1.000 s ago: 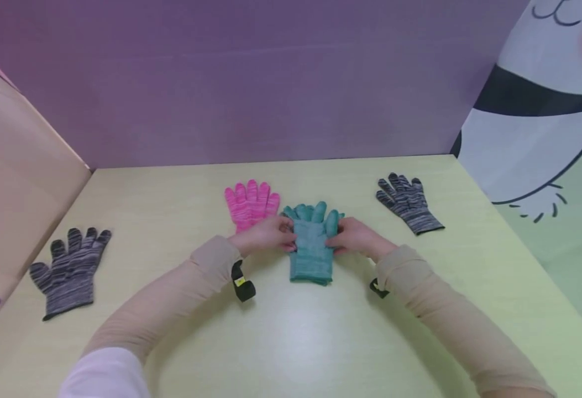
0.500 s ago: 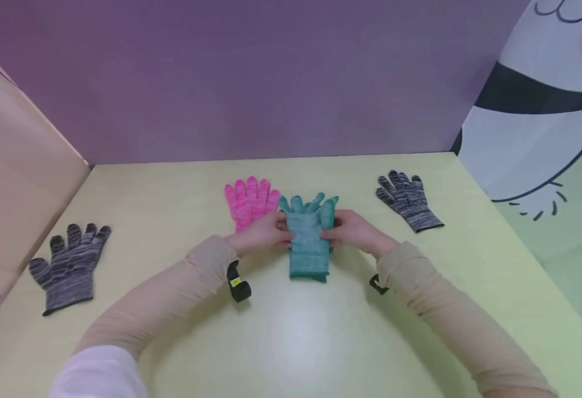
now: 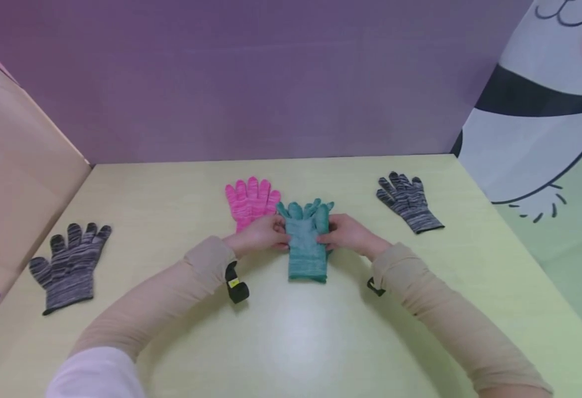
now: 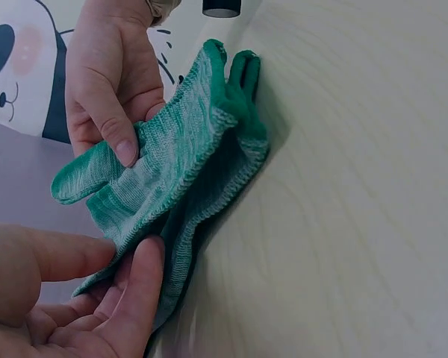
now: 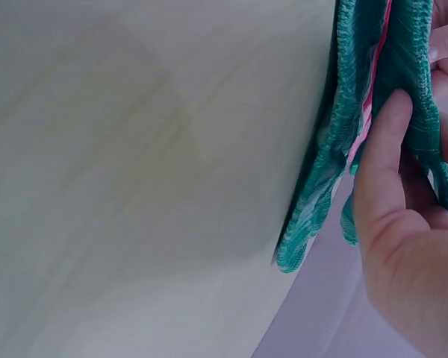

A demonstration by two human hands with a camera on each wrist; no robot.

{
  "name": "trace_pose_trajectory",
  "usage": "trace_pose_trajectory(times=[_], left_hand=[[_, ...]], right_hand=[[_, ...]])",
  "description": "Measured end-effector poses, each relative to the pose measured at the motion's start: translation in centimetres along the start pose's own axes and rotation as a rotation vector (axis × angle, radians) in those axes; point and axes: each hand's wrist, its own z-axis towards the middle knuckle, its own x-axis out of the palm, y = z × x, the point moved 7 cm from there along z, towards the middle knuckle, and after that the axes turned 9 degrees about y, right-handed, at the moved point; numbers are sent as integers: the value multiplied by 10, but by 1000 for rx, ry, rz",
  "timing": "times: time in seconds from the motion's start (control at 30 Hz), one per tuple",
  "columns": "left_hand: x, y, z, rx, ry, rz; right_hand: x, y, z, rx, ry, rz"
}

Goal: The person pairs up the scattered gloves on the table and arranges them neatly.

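Two knitted green gloves lie one over the other at the middle of the table. The upper green glove (image 3: 307, 251) points its fingers toward the back wall. My left hand (image 3: 261, 235) pinches its left edge; in the left wrist view a finger slips between the two layers. On the other side my right hand (image 3: 351, 235) pinches the edge near the glove's thumb. The upper layer is lifted apart from the lower green glove (image 5: 313, 186), which lies close against the table in the right wrist view. Most of the lower glove is hidden from the head view.
A pink glove (image 3: 251, 205) lies just behind my left hand. One grey-black glove (image 3: 74, 268) rests at the far left of the table (image 3: 291, 342), another grey-black glove (image 3: 410, 202) at the back right. A purple wall (image 3: 271, 83) closes off the back.
Both hands have shifted slightly left with the upper green glove, which now covers the lower one more squarely. The pink and grey-black gloves have not moved.
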Motion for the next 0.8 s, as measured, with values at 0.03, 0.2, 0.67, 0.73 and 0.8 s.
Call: trace_pose_trajectory(times=[0.03,0.2,0.67,0.73,0.8], left_hand=[[0,-1,0,1,1,2],[2,1,0,1,14,19],[5,6,2,-21,3,12],[5,5,2,-28,-2,17],[6,5,2,-30,-7,17]], right_hand=[[0,0,0,-1,-2,-3],[-1,-5,0,42,-8,-48],[-5,-9,-4,200,-75,-125],[-6,-8,-5,197,-77,-132],[-10,-7,-8,206,-89,-182]])
